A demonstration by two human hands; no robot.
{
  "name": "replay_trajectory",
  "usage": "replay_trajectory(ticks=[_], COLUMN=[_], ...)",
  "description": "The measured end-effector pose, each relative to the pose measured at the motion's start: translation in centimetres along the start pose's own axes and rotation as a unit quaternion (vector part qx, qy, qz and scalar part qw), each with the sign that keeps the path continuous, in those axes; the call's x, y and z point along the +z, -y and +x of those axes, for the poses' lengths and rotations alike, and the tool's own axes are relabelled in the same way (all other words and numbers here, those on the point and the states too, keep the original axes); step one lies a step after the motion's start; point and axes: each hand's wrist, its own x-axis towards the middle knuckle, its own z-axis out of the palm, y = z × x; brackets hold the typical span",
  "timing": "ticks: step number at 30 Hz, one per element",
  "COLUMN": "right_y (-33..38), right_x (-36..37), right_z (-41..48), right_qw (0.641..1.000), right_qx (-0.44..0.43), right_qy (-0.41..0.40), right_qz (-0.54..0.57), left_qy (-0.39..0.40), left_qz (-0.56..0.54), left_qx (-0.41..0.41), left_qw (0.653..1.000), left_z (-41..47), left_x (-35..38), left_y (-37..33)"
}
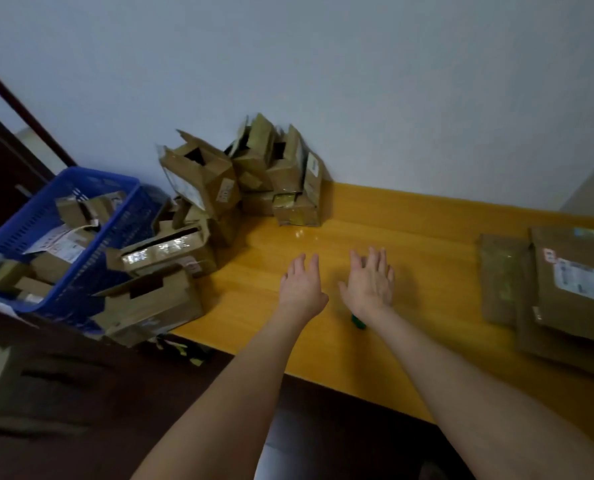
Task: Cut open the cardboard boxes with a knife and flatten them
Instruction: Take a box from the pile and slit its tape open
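Both my arms reach out over the yellow wooden table (427,258). My left hand (300,287) and my right hand (370,280) hover side by side above its middle, fingers straight, holding nothing. A small green object (358,321), perhaps the knife's handle, peeks out from under my right wrist on the table. A heap of opened cardboard boxes (247,178) leans against the wall at the table's far left. Flattened cardboard sheets (562,289) lie stacked at the right.
A blue plastic basket (112,237) holding more cardboard pieces stands at the left, with larger boxes (157,299) in front of it. A white wall runs behind the table. Dark floor or furniture lies below the table's near edge.
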Motion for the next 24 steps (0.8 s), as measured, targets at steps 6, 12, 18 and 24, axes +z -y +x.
replay_trajectory(ticks=[6, 12, 18, 24], right_y=[9.7, 15.6, 21.1, 25.4], right_x=[1.8, 2.8, 3.1, 0.0], right_z=[-1.0, 1.6, 7.3, 13.4], right_qw=[1.0, 0.999, 0.995, 0.978], right_qx=[-0.029, -0.04, -0.046, -0.05], right_qy=[0.001, 0.0, -0.044, -0.103], right_qz=[-0.005, 0.009, 0.074, 0.173], left_qy=[-0.021, -0.061, -0.307, -0.375], left_qz=[-0.006, -0.01, -0.02, -0.095], left_qx=[-0.01, 0.003, 0.106, -0.007], left_qw=[1.0, 0.998, 0.946, 0.922], left_z=[-1.0, 0.8, 6.3, 13.4], left_x=[-3.0, -5.4, -10.5, -17.9], left_y=[9.1, 14.4, 18.1, 21.5])
